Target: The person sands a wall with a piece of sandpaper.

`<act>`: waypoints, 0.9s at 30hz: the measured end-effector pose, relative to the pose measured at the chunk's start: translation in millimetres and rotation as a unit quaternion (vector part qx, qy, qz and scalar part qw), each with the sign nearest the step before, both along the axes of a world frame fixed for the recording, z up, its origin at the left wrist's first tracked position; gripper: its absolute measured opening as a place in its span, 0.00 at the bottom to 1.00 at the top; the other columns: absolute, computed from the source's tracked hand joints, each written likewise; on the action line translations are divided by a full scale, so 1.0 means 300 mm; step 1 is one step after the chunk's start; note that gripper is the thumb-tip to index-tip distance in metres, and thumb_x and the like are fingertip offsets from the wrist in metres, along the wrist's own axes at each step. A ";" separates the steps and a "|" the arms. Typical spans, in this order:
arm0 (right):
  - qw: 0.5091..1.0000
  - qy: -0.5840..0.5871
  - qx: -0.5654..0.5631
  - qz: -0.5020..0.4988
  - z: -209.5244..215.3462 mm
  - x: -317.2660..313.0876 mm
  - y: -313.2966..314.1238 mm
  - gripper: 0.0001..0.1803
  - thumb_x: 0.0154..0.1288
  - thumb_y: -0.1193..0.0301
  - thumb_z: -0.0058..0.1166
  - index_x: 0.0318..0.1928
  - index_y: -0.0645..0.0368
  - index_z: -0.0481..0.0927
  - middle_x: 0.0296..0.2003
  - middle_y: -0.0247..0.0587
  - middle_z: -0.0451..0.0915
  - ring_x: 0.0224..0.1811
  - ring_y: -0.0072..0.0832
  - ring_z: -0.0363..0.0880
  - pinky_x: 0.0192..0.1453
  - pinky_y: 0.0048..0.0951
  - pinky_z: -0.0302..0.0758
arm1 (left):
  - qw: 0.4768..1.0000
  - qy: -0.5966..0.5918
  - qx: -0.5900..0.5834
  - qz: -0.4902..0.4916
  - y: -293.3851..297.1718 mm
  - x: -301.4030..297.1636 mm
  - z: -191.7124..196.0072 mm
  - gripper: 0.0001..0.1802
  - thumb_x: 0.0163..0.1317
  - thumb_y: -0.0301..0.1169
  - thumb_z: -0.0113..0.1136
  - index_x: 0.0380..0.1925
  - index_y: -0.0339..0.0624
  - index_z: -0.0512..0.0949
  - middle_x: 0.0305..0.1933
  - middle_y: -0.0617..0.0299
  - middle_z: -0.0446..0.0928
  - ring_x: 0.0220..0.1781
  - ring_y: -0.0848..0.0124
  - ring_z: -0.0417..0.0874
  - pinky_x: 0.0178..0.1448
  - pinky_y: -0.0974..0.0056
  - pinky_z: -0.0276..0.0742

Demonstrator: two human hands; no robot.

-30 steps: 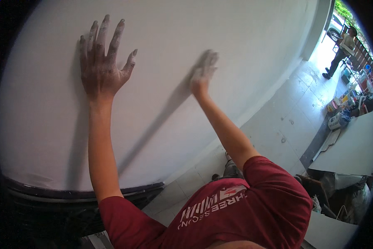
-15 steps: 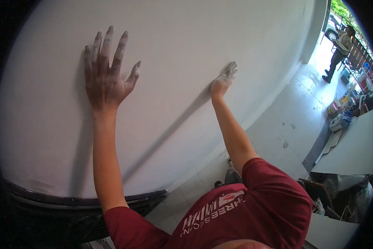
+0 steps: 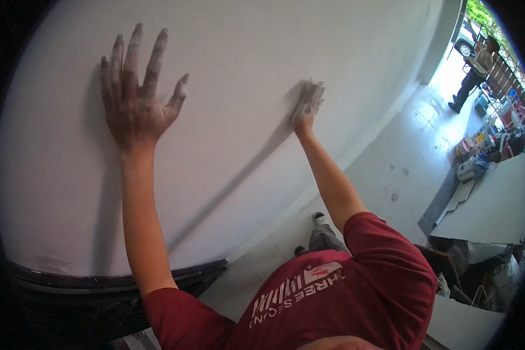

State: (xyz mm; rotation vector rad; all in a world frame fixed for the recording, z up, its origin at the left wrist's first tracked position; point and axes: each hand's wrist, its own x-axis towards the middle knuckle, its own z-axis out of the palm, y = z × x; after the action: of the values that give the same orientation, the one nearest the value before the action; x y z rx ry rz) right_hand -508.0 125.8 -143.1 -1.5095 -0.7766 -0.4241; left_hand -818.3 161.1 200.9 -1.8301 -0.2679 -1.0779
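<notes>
A pale, smooth wall (image 3: 227, 76) fills the view in front of me. My left hand (image 3: 135, 111) rests on it, open, with its fingers spread and coated in white dust. Farther right, my right hand (image 3: 310, 108) presses against the same wall, its dusty fingers close together. A thin greyish edge shows beside those fingers; whether it is a flat piece under the hand or only shadow is unclear. Both arms are stretched out, and long shadows fall on the wall below them.
A dark ledge (image 3: 116, 281) runs along the wall's lower left. Light floor tiles (image 3: 399, 157) extend to the right. Pale boards (image 3: 490, 204), buckets (image 3: 464, 146) and clutter line the right side. Another person (image 3: 477, 73) stands near the fence, holding a light, flat thing.
My left hand has shifted left and slightly up in the view. My right hand has moved a little left and tilted more upright, still at the wall. The view has also shifted slightly.
</notes>
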 end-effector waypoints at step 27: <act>0.953 0.261 0.123 -0.086 -0.004 0.024 -0.026 0.34 0.74 0.75 0.32 0.80 0.62 0.53 0.81 0.47 0.51 0.84 0.49 0.45 0.86 0.44 0.38 | 0.999 -0.009 0.001 0.050 -0.023 -0.004 -0.005 0.35 0.67 0.57 0.57 0.73 0.68 0.68 0.74 0.67 0.68 0.75 0.63 0.69 0.78 0.44 0.66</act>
State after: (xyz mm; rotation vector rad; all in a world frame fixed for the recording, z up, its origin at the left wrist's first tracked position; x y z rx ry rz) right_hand -500.8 118.1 -144.2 -1.3696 -0.1675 -0.2209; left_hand -819.6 154.2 199.3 -1.7864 -0.3645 -1.0253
